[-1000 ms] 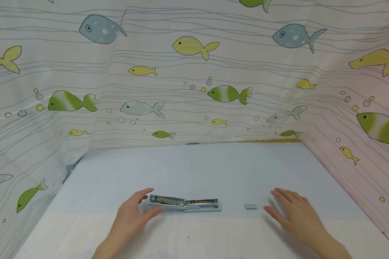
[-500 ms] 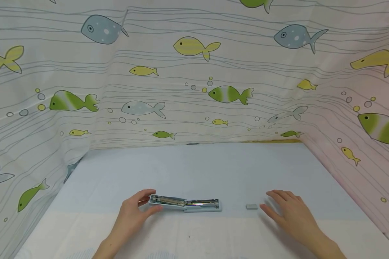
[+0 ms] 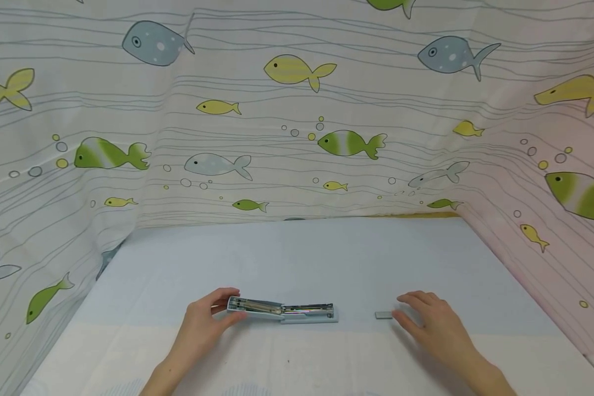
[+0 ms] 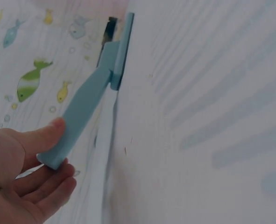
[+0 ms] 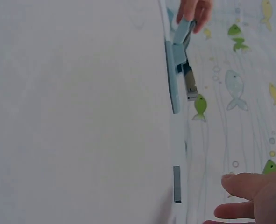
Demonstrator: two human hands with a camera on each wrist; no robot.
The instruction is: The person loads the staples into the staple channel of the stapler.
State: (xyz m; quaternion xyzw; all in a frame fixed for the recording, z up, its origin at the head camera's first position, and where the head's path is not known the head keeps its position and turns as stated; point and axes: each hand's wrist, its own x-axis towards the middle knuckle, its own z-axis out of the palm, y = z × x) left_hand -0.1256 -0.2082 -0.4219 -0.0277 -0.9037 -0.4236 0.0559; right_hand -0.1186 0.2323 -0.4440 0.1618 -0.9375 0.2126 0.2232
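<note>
Stapler (image 3: 309, 317) lies unfolded on the table (image 3: 297, 264), approx. centre, w/ its R half flat and its L half tilted up at the outer end. Shell looks like smooth hard plastic; expect a stiff, light-to-moderate wt. unit, slightly slippery, swinging only at the hinge. Recommended hold: outer end of the raised half, thumb one side, fingers opp., clear of the exposed metal channel. L hand (image 3: 201, 323) does so: thumb and fingers pinch that end, per head and L wrist views. Small grey bar (image 3: 383, 315), prob. a staple strip, sits on the table R of the stapler, apart from it. Bar is likely very light, rigid lengthwise, but apt to snap if bent; take it by the long sides, min. pressure. R hand (image 3: 433, 324) holds nothing: thumb and fingers are spread apart near the bar. Head view shows the thumb tip overlapping the bar's R end, but R wrist view shows a gap btwn them. Vs. the frame 1.0 s ago: R hand has shifted L, its thumb then well clear of the bar; L fingers have drawn in slightly at the stapler end; stapler and bar pos. unchanged.
</note>
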